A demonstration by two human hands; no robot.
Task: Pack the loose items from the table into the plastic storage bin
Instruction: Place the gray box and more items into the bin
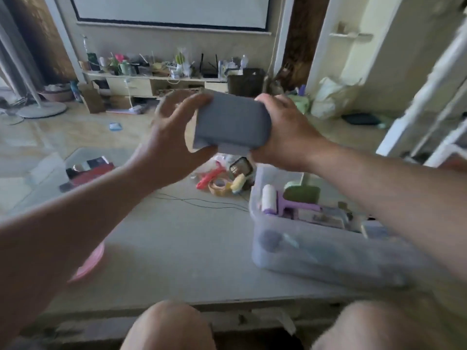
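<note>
**Grey case held in both hands above the table**

The table (177, 248), pale and broad, fills the lower middle of the view, with the person's two knees below its near edge. The plastic storage bin (316, 251) sits on the table's right side, translucent and open-topped. Inside it lie a white lint roller (269, 199) with a purple handle, a green flat item (302, 193) behind that, and other things too blurred to tell.

Above the far part of the table, the person holds a grey rounded case (232, 121) in the air, up and left of the bin. The right hand (285, 132) grips the case's right end, its fingers curled round it. The left hand (177, 132) meets the case's left end with fingers spread wide and loosely bent, a fingertip on the upper left corner; whether it truly grips cannot be told.

On the table left of the bin's far corner lies a small heap: a red plastic item (209, 176), a roll of tape (219, 185), a yellow brush-like item (237, 183) and a dark square packet (241, 166). A thin dark wire (202, 202) runs across the table toward the bin. A pink round item (88, 266) shows at the table's left edge, under the left forearm.
</note>
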